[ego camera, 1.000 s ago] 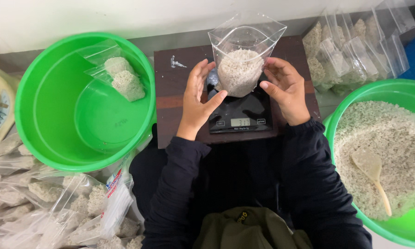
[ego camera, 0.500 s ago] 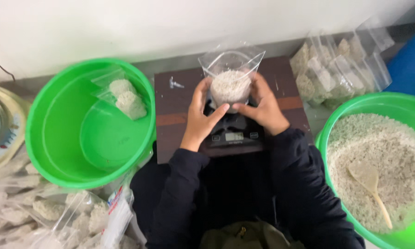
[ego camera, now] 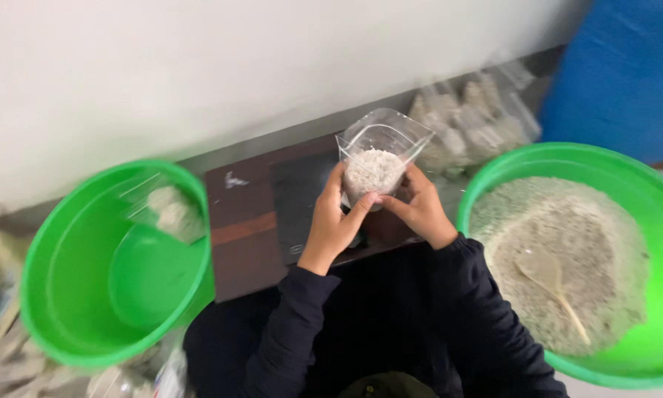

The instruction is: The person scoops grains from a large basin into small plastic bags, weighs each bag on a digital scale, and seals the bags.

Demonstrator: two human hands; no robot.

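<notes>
A clear plastic bag with white grainy stuff in the bottom [ego camera: 376,166] is held up between two hands, over a dark flat scale [ego camera: 302,203] on a small brown table [ego camera: 235,236]. The bag's top is open and stands up above the hands. The left hand [ego camera: 335,221] wraps round the left side of the bag, fingers curled and thumb pressed on the front. The right hand [ego camera: 418,210] grips the right side the same way, and its thumb meets the left thumb under the grain. Both arms wear dark sleeves.

On the left sits a big round green plastic tub [ego camera: 117,262]. One small clear bag filled with the same white stuff [ego camera: 169,210] lies inside it, by the far wall. On the right sits another big green tub full of white grain [ego camera: 567,258], with a pale wooden spoon [ego camera: 549,284] lying on top. Behind the table, by the wall, lies a heap of clear filled bags [ego camera: 475,118], blurry. More clear bags [ego camera: 125,379] lie at the bottom left. A blue thing [ego camera: 626,74] fills the top right corner
</notes>
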